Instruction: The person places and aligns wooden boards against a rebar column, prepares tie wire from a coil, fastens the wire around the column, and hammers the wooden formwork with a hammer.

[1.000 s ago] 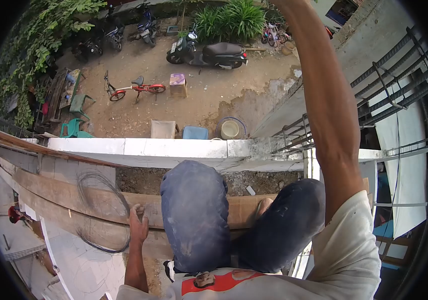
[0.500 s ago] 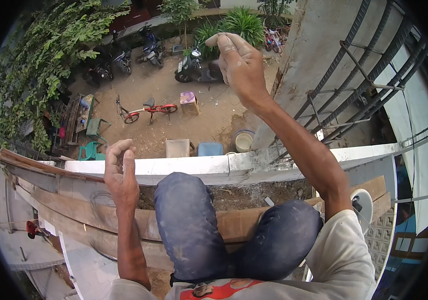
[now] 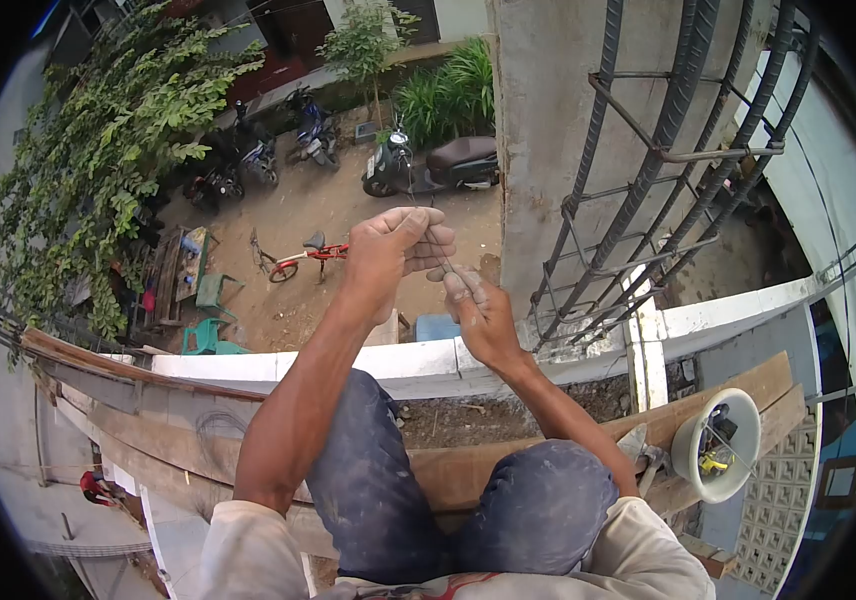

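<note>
Both hands are raised close together in front of my knees, above the white wall ledge (image 3: 418,360). My left hand (image 3: 396,250) has its thumb and fingers pinched on a thin dark wire (image 3: 438,250). Just to its right, my right hand (image 3: 476,308) grips the same wire between thumb and fingertips. The wire's ends are too fine to follow against the ground. A loose wire coil (image 3: 220,437) lies on the wooden planks (image 3: 178,443) at the left.
Upright rebar with ties (image 3: 648,170) rises beside a concrete column (image 3: 543,130) at the right. A white bucket (image 3: 686,450) holding small items stands on the planks near a trowel (image 3: 632,441). Below are scooters, a bicycle (image 3: 320,252) and a person in red (image 3: 95,488).
My left hand has risen from beside the planks, and my right hand has come down and inward to meet it. The view has shifted rightward, bringing the bucket fully into sight.
</note>
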{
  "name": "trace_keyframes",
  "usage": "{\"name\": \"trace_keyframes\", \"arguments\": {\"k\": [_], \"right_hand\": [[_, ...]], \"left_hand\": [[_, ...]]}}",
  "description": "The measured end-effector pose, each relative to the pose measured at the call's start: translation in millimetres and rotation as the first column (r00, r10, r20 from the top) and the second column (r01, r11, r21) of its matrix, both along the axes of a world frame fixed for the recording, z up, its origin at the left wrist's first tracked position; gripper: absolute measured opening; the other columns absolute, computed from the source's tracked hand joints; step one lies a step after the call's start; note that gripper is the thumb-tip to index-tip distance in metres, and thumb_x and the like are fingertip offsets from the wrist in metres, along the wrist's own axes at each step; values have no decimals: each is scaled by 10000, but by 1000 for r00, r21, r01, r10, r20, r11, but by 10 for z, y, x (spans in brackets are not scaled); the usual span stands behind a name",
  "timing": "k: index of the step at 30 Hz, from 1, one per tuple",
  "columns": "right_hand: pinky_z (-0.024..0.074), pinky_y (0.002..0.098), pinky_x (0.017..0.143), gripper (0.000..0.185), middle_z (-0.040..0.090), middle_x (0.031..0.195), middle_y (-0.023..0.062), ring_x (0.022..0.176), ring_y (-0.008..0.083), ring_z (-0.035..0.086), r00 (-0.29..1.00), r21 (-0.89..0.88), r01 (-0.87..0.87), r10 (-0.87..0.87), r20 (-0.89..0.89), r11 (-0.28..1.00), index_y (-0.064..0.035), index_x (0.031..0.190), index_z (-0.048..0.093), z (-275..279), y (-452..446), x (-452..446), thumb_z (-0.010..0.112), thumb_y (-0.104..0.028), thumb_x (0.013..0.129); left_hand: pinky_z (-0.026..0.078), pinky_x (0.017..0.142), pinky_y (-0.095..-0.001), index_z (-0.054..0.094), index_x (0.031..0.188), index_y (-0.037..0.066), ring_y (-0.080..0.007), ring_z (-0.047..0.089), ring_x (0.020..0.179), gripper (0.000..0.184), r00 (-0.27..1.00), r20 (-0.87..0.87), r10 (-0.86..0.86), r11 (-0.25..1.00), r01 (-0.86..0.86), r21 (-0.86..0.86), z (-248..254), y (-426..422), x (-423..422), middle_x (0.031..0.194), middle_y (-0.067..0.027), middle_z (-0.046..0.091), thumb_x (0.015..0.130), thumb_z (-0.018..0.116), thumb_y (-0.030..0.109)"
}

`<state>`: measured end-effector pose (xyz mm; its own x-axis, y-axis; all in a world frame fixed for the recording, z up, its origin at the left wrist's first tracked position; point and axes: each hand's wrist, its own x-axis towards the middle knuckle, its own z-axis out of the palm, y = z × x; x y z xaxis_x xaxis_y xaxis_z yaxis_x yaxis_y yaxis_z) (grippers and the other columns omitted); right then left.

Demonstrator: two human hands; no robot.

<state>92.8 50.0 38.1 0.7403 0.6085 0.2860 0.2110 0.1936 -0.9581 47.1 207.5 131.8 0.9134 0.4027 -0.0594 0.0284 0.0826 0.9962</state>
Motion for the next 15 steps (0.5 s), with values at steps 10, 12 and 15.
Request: {"name": "trace_keyframes", "arguments": {"k": [10,12,15], "right_hand": [[474,252,679,364,605,770,23,708,88,566,958,54,-154,162,-238,987,3,1275,663,-197,-184,-113,471,-270,1128],[496,257,707,363,642,794,41,729,98,600,964,75,-153,165,-207,985,8,1279,659,-218,-194,-108,463,-259,1130],[537,301,801,339,729,912,96,835,147,676,974,69,-144,154,-167,987,28,1254,669,-345,-227,-143,472,-214,1122]], "left_hand": [[643,818,-386,634,1232,-20,-232,750,971,322,990,-23,136,965,-138,-224,-83,-15,-60,1116,-136,744,1071,593,256],[642,818,-382,632,1229,-16,-231,750,972,322,986,-21,165,959,-165,-228,-77,22,-59,1126,-139,743,1070,596,262],[641,825,-376,635,1216,-6,-233,749,972,312,973,2,232,946,-225,-233,-67,137,-102,1116,-131,741,1071,594,267]]}}
